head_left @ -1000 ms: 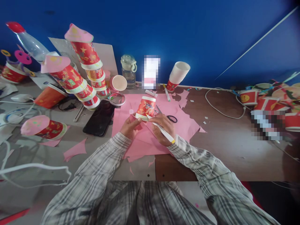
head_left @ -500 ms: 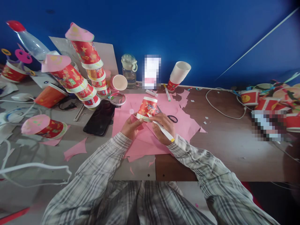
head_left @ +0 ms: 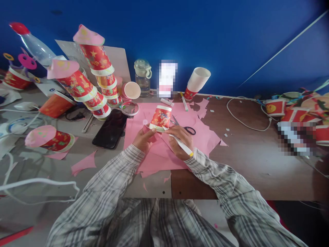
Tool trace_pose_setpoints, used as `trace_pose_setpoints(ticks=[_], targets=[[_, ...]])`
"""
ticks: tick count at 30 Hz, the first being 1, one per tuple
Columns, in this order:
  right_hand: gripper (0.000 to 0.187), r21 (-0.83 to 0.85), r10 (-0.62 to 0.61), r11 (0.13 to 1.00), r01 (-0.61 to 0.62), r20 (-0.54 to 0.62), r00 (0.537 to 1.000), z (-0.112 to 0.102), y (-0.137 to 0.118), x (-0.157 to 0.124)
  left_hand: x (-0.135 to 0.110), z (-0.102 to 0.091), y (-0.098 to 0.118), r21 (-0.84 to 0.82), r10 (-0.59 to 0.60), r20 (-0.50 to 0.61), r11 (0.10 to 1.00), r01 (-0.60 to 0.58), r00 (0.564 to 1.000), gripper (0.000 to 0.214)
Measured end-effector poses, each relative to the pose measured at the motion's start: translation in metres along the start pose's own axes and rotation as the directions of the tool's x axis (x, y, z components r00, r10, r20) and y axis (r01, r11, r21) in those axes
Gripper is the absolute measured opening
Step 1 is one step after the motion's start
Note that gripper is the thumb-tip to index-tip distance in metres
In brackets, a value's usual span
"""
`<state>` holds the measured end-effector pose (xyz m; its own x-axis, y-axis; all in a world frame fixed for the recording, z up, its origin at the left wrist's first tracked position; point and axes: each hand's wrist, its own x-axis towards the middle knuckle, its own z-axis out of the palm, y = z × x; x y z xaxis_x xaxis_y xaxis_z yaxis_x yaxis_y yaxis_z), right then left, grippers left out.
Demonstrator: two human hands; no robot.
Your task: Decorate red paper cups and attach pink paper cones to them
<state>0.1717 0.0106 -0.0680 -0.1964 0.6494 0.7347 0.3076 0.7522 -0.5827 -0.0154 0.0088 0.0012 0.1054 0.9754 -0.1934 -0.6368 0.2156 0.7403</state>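
My left hand (head_left: 143, 139) is closed on the lower left of a red patterned paper cup (head_left: 160, 116), which tilts a little over the pink paper (head_left: 205, 144). The cup's rim faces me and carries pale green-yellow marks. In my right hand (head_left: 181, 140) is a white marker (head_left: 183, 145) with a yellow end, its tip side close to the cup's rim; my fingers hide the exact contact. Scissors (head_left: 189, 130) with black handles lie on the paper just beyond my right hand. Another marker (head_left: 184, 103) and a roll of tape (head_left: 129, 107) lie farther back.
Two cup towers (head_left: 99, 65) with pink cone tops stand at the left, near a black phone (head_left: 110, 130). A stack of paper cups (head_left: 196, 82) and a water bottle (head_left: 142, 78) stand by the blue wall. Cables (head_left: 246, 127) and decorated cups (head_left: 298, 116) lie at the right.
Almost nothing differs. The view shifts slightly, and both hands keep their hold on the cup and the marker, with the cup tipped very slightly.
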Motion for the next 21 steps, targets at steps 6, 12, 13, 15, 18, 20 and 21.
trace_pose_setpoints(ticks=[6, 12, 13, 15, 18, 20, 21], targets=[[0.015, 0.007, -0.025, 1.0, 0.025, -0.048, 0.999, -0.005, -0.005, 0.007, 0.0, 0.002, 0.002, 0.001, -0.01, 0.0, 1.0, 0.01, 1.0, 0.044], [0.021, -0.045, 0.013, 0.999, -0.015, -0.041, 0.999, -0.007, -0.004, 0.011, 0.001, 0.001, 0.001, 0.007, -0.007, -0.008, 1.0, 0.007, 1.0, 0.045], [0.023, -0.055, 0.032, 0.998, -0.034, -0.034, 0.999, -0.006, -0.004, 0.01, 0.001, 0.001, 0.001, 0.013, -0.008, -0.002, 1.0, 0.008, 1.0, 0.045], [0.026, -0.064, 0.029, 0.997, -0.031, -0.033, 0.999, -0.003, -0.003, 0.007, 0.001, 0.002, 0.001, 0.02, -0.01, 0.008, 1.0, 0.009, 1.0, 0.046], [0.024, -0.064, -0.032, 0.998, 0.029, -0.037, 0.999, 0.001, -0.003, 0.004, 0.0, 0.003, 0.002, 0.018, -0.003, 0.017, 1.0, 0.002, 1.0, 0.045], [0.023, -0.067, -0.068, 0.996, 0.065, -0.044, 0.997, 0.002, -0.003, 0.004, 0.0, 0.003, 0.002, 0.01, -0.005, 0.011, 1.0, 0.005, 1.0, 0.044], [0.022, -0.07, -0.079, 0.995, 0.075, -0.051, 0.996, 0.002, -0.003, 0.005, 0.0, 0.002, 0.002, 0.006, -0.007, 0.006, 1.0, 0.007, 1.0, 0.044]])
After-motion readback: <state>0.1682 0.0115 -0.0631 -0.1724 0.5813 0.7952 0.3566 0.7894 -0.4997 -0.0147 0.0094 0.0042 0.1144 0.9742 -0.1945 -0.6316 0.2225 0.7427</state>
